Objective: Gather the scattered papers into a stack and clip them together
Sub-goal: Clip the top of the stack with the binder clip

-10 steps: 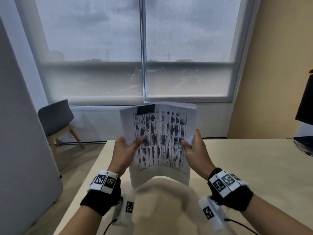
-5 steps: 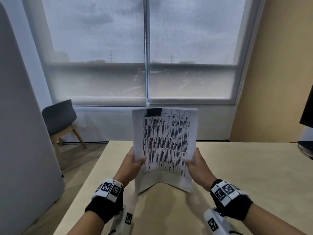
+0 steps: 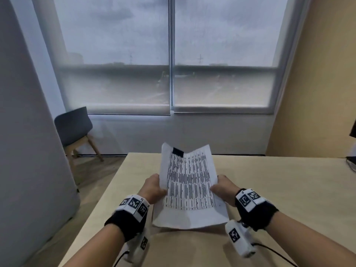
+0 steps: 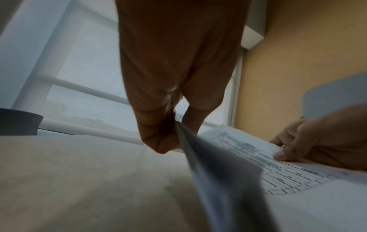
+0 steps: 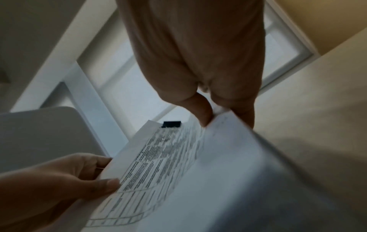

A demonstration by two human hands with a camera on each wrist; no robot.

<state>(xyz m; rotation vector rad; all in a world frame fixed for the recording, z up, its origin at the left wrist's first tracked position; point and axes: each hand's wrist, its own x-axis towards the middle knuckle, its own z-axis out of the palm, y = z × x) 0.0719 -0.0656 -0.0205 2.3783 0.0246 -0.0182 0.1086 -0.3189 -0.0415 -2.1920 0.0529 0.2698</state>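
Observation:
A stack of printed papers (image 3: 189, 186) with table-like text hangs tilted just above the light wooden table (image 3: 279, 189), its near edge low over the tabletop. A black binder clip (image 3: 177, 152) grips the stack's far edge, left of the middle. My left hand (image 3: 154, 187) pinches the stack's left edge, thumb on top. My right hand (image 3: 223, 186) pinches the right edge the same way. The left wrist view shows the papers (image 4: 268, 169) edge-on between thumb and fingers. In the right wrist view the papers (image 5: 178, 164) and the clip (image 5: 172, 124) appear, with my left hand (image 5: 65, 180) opposite.
A grey chair (image 3: 74, 128) with wooden legs stands on the floor beyond the table's left corner. A grey partition (image 3: 28, 132) lines the left side. A dark monitor edge (image 3: 353, 130) shows at the far right. A large window (image 3: 171, 54) faces me.
Both hands have brought the clipped stack down from upright in front of the window to a tilted position low over the table. Their grip on the side edges is the same.

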